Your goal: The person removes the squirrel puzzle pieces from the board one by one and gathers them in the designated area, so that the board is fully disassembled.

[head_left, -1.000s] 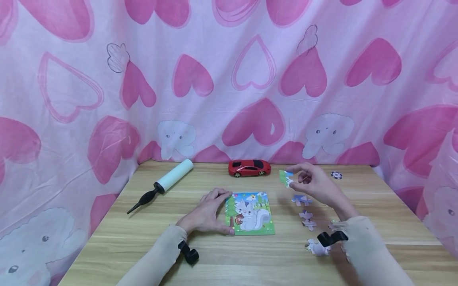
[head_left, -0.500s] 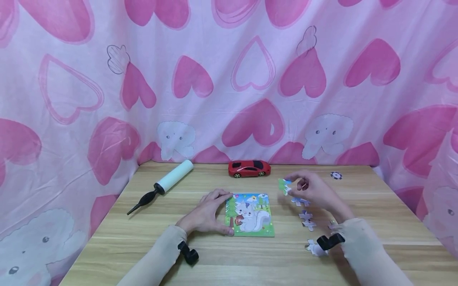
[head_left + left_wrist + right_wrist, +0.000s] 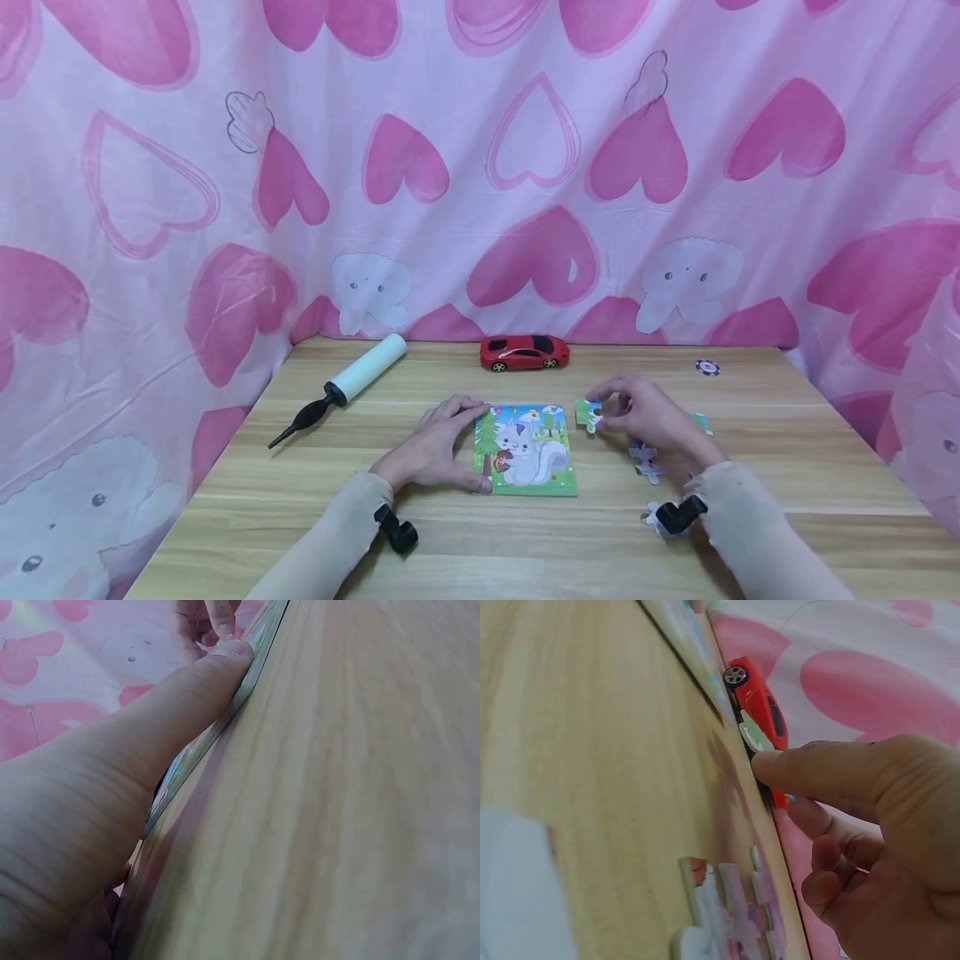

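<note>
A square picture board (image 3: 525, 454) with a white squirrel on it lies flat on the table. My left hand (image 3: 433, 446) rests at its left side, index finger at the top left corner and thumb at the bottom left; in the left wrist view the straight thumb (image 3: 202, 682) presses on the board's edge. Between thumb and fingertips my right hand (image 3: 648, 412) pinches a green and white jigsaw piece (image 3: 588, 414), held just off the board's upper right side. That jigsaw piece (image 3: 754, 733) overlaps the red car in the right wrist view.
More jigsaw pieces (image 3: 647, 462) lie on the table (image 3: 480, 550) near the right forearm, partly hidden by it. A red toy car (image 3: 524, 352) stands at the back edge, a hand pump (image 3: 352, 383) at the left, a poker chip (image 3: 707, 367) at back right.
My right hand has come down and slightly left with the jigsaw piece, from above the table to close beside the board. My left hand and the board have stayed put.
</note>
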A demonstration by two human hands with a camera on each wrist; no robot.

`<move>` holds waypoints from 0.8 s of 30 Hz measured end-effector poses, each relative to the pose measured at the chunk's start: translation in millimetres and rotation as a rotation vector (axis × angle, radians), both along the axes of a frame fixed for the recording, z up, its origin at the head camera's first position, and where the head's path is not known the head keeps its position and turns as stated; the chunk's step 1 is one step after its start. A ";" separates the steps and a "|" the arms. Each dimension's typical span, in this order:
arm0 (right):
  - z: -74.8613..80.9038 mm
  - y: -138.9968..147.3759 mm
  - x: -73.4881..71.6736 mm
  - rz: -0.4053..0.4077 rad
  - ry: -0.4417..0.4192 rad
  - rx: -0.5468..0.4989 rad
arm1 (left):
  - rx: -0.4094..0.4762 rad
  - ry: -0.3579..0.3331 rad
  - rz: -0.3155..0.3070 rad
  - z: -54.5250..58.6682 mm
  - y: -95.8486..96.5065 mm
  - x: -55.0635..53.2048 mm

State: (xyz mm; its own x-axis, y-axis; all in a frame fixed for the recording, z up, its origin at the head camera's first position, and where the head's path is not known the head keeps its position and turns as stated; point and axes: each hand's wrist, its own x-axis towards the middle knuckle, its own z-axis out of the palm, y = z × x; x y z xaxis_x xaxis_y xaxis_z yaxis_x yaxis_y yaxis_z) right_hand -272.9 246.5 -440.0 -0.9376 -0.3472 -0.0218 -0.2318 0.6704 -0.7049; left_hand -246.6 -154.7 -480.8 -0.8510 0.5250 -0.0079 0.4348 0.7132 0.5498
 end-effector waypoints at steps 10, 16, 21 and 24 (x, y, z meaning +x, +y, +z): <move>-5.1 -4.4 -1.2 -0.004 -0.015 0.045 | 0.002 0.004 -0.004 -0.1 1.0 -0.1; -5.2 -5.6 -1.2 0.005 -0.015 0.070 | 0.005 0.007 -0.004 -0.2 1.1 -0.1; -7.1 -5.8 -2.5 0.011 0.001 0.088 | 0.007 0.012 -0.004 -0.5 0.6 0.1; -7.7 -5.7 -2.6 0.010 0.000 0.096 | 0.008 0.016 -0.007 -0.9 0.2 0.2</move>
State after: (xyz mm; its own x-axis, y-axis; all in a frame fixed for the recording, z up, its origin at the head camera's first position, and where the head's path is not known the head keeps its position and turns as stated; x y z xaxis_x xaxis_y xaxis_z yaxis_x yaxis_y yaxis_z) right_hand -275.4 240.8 -447.7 -0.9341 -0.3527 -0.0556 -0.2387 0.7326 -0.6375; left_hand -246.5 -154.5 -481.7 -0.8474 0.5309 0.0096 0.4484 0.7059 0.5483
